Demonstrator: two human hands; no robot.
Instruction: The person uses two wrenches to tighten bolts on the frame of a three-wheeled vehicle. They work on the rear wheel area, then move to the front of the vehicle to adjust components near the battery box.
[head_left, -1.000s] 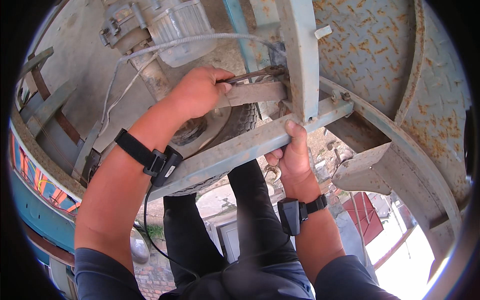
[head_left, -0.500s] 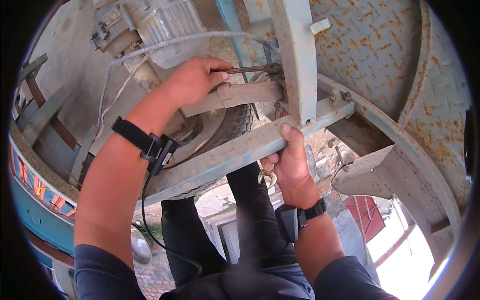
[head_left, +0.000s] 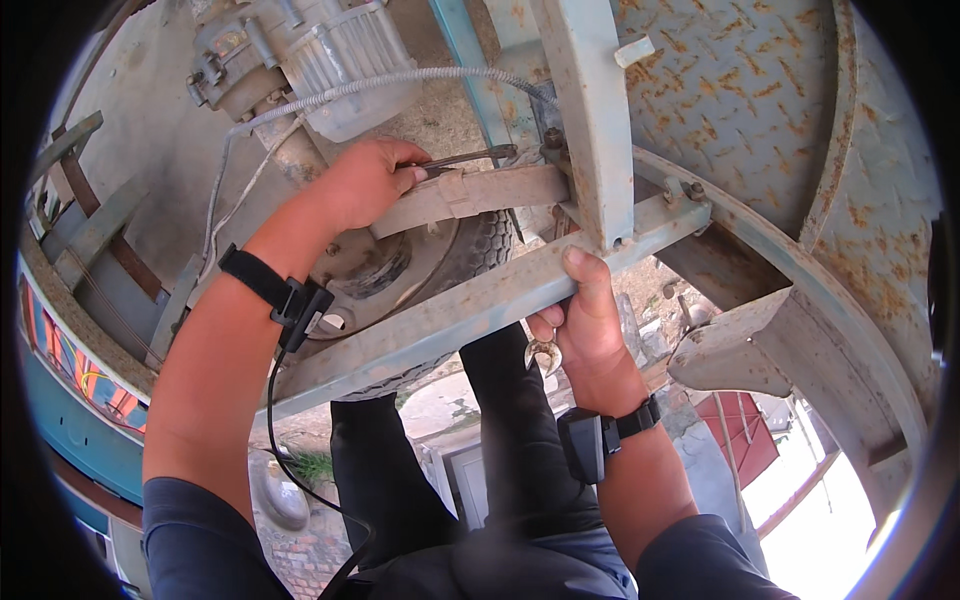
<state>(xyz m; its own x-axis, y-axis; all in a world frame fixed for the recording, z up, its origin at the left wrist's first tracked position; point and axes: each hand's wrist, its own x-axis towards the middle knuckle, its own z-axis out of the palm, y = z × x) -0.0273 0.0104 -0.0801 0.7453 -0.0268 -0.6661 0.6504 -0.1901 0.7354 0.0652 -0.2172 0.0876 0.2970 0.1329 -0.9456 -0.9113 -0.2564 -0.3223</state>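
My left hand (head_left: 375, 180) is closed on a dark wrench (head_left: 475, 157), held just above the leaf spring (head_left: 475, 190). The wrench's far end stands a little left of a rusty bolt (head_left: 553, 140) beside the upright post, apart from it. Below the pale blue beam (head_left: 450, 295), my right hand (head_left: 590, 320) is closed round a second wrench, with its thumb resting against the beam's side. That wrench's open-ended jaw (head_left: 543, 357) shows under the fingers; its other end is hidden behind the beam.
The upright steel post (head_left: 590, 120) stands on the beam. A wheel (head_left: 400, 260) sits behind the beam, under the leaf spring. A grey corrugated conduit (head_left: 390, 76) runs over a finned motor housing (head_left: 350, 70). To the right lies a rusty tread plate (head_left: 740, 110).
My left hand has drawn back to the left with its wrench, whose end has come away from the bolt. My right hand stays at the beam, its wrench jaw slightly turned.
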